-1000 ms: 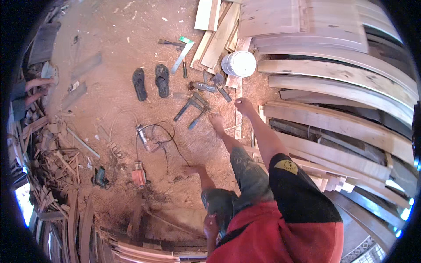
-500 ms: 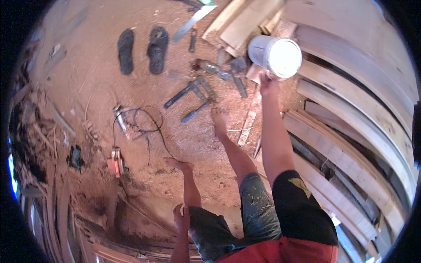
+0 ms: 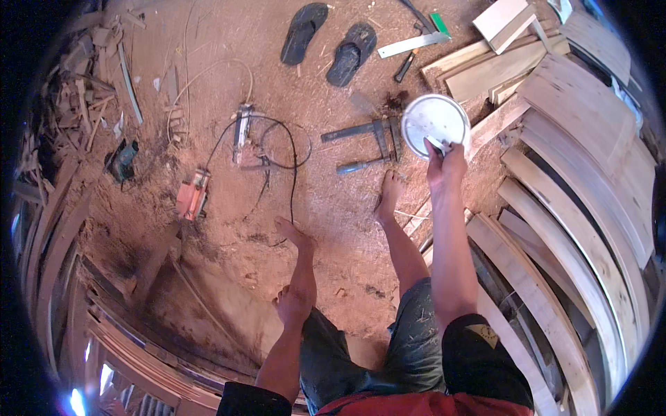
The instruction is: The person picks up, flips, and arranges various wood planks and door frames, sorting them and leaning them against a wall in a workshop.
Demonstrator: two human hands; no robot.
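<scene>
My right hand (image 3: 446, 161), arm stretched forward, is closed on the near edge of a white round bucket (image 3: 433, 123). Its pale round end faces up toward me and mostly hides its side wall. My left hand (image 3: 294, 305) rests on my left knee, loosely open and holding nothing, with its fingers partly hidden. Just left of the bucket lie a dark metal clamp (image 3: 357, 133) and a blue-handled tool (image 3: 352, 168), near my right foot.
Black sandals (image 3: 352, 54), a try square (image 3: 414, 44) and an orange-handled tool (image 3: 406, 66) lie farther off. An orange power tool (image 3: 192, 194) and a silver one with a black cord (image 3: 242, 135) sit left. Stacked boards (image 3: 555, 263) line the right; wood scraps (image 3: 83, 111) pile up left.
The bucket has come nearer to me and tilted, its round end facing me more squarely. My right arm has drawn back with it. The view has shifted left, and my left forearm shows more.
</scene>
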